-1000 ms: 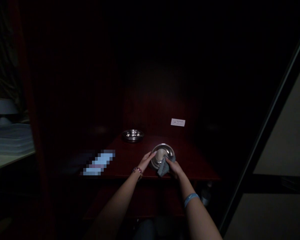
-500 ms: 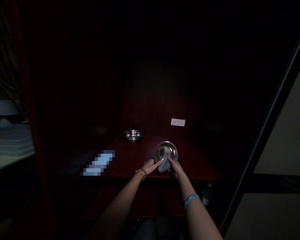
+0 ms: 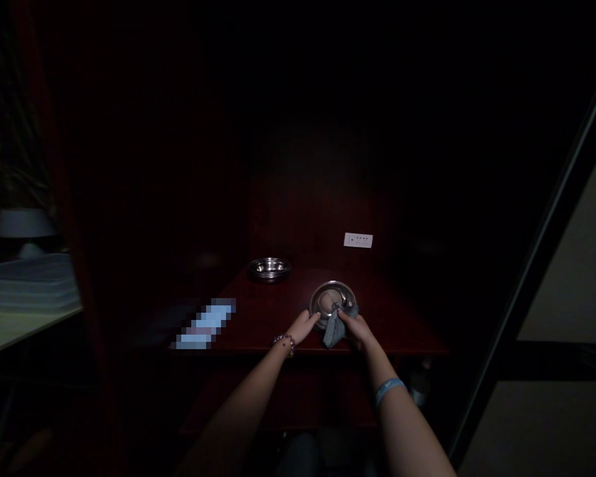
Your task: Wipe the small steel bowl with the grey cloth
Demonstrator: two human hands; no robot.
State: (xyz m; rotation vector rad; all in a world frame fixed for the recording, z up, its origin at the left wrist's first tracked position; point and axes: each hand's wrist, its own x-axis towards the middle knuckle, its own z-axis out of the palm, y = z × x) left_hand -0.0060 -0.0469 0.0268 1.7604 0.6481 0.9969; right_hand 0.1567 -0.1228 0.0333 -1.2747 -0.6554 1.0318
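A shiny round metal bowl point(image 3: 346, 293) is tilted toward me above the front of the dark red desk point(image 3: 268, 318). My left hand point(image 3: 303, 325) grips its left rim, thumb on top. My right hand point(image 3: 356, 327) is closed on a grey cloth point(image 3: 332, 332), pressing it against the lower right of the bowl's inside. Part of the cloth hangs below the rim. Fingers under the bowl are hidden. Farther back on the left stands a stack of similar metal bowls point(image 3: 269, 269).
A white socket panel point(image 3: 358, 240) is on the back wall. A blurred-out bright rectangle point(image 3: 206, 326) lies at the desk's left. Stacked clear plastic lids or trays point(image 3: 27, 285) and a white lamp-like object point(image 3: 24, 224) stand far left. A bottle point(image 3: 419, 387) is below, right.
The left thumb has drawn back from the cloth to the bowl's left rim. The cloth has shifted right in my right hand and bunched up. The view has swung slightly left.
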